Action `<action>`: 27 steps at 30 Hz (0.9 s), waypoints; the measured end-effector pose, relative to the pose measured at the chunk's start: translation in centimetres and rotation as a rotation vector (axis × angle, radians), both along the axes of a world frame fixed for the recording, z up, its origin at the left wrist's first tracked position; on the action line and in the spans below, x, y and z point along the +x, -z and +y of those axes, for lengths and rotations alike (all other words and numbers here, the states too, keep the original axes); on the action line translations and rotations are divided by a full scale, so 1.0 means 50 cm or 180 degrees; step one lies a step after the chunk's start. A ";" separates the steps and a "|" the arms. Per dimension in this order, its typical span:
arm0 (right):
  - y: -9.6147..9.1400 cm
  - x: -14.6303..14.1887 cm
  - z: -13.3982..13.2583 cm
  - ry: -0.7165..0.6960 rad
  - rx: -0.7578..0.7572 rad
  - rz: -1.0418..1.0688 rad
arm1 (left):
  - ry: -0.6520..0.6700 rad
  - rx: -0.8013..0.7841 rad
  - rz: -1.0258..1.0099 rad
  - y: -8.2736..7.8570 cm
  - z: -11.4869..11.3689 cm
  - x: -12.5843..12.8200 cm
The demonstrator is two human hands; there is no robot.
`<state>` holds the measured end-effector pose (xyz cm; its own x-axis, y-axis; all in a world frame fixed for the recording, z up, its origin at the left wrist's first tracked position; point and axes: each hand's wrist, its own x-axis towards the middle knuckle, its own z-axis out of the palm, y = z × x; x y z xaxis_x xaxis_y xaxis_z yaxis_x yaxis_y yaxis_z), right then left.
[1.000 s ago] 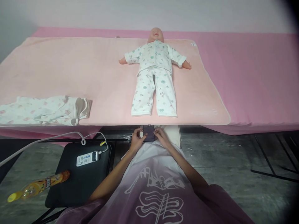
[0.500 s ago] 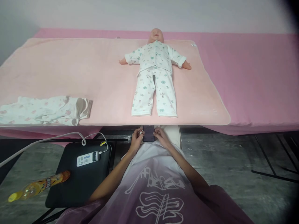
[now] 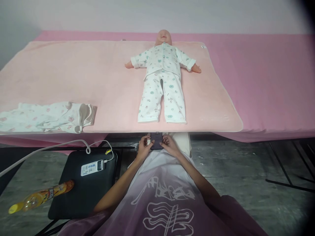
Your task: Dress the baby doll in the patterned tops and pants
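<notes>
A dark smartphone [image 3: 156,141] is held upright between my two hands, just below the table's front edge. My left hand [image 3: 144,146] grips its left side, with the thumb over the lower left of the screen. On the other side, my right hand [image 3: 169,145] has its thumb at the right edge and its fingers curled. Beyond the phone a baby doll [image 3: 164,36] lies on its back, arms spread. It wears a white printed jacket [image 3: 163,60] and matching trousers [image 3: 162,98], whose leg ends are flat and show no feet.
A peach mat [image 3: 73,75] covers much of the pink-draped table [image 3: 268,82]. Folded printed baby clothes [image 3: 46,118] lie at its front left. To my left, a black stool [image 3: 85,190] carries a power bank [image 3: 92,167] with a white cable [image 3: 61,143] and a drink bottle [image 3: 41,196].
My left thumb has shifted slightly inward over the phone, and my right thumb has moved to its lower right edge. The doll and clothes stay where they were.
</notes>
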<state>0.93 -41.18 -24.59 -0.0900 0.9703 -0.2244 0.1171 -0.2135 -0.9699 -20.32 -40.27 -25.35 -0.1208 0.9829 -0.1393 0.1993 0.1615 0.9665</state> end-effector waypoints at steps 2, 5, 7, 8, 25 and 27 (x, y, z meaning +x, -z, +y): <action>0.001 0.000 0.001 0.0018 -0.0003 0.0027 | 0.0001 -0.0006 0.0004 0.002 0.000 0.000; 0.001 0.002 0.003 0.0026 -0.0038 0.0064 | 0.0019 -0.0006 0.0049 0.005 0.000 -0.002; 0.001 0.004 0.004 0.0031 -0.0067 0.0069 | 0.0016 0.0003 0.0053 0.008 0.000 -0.001; 0.001 0.005 0.004 0.0038 -0.0076 0.0064 | 0.0008 0.0014 0.0029 0.010 0.000 0.000; 0.001 0.008 0.006 0.0041 -0.0039 0.0095 | -0.0141 -0.0258 -0.0455 -0.002 0.011 -0.003; -0.001 0.007 0.005 0.0048 -0.0050 0.0093 | -0.0208 -0.0298 -0.0460 -0.002 0.015 0.001</action>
